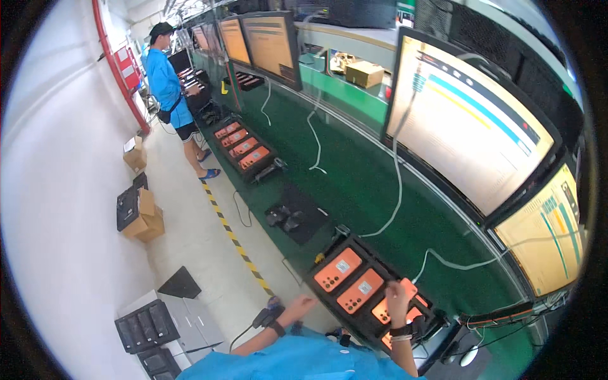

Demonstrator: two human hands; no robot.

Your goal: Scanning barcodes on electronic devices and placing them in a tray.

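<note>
My right hand (pixel 397 300) is closed on an orange phone (pixel 408 289), tilted above the right end of a black tray (pixel 378 258). The white cable (pixel 443 265) reaches the upper end of this phone; whether it is plugged in is too small to tell. In the tray, an orange phone with a white label (pixel 338 269) lies next to a second labelled phone (pixel 361 291). More orange phones sit partly hidden under my right hand and wrist. My left hand (pixel 300 308) hovers off the tray's near left side, fingers stretched out, with nothing visible in it.
Monitors (pixel 468 126) line the back of the green bench (pixel 354 183). Farther left are a black mat (pixel 297 215) and another tray of orange phones (pixel 273 166). A white mouse (pixel 469 356) lies at the right. A person in blue (pixel 166 82) stands at the bench's far end.
</note>
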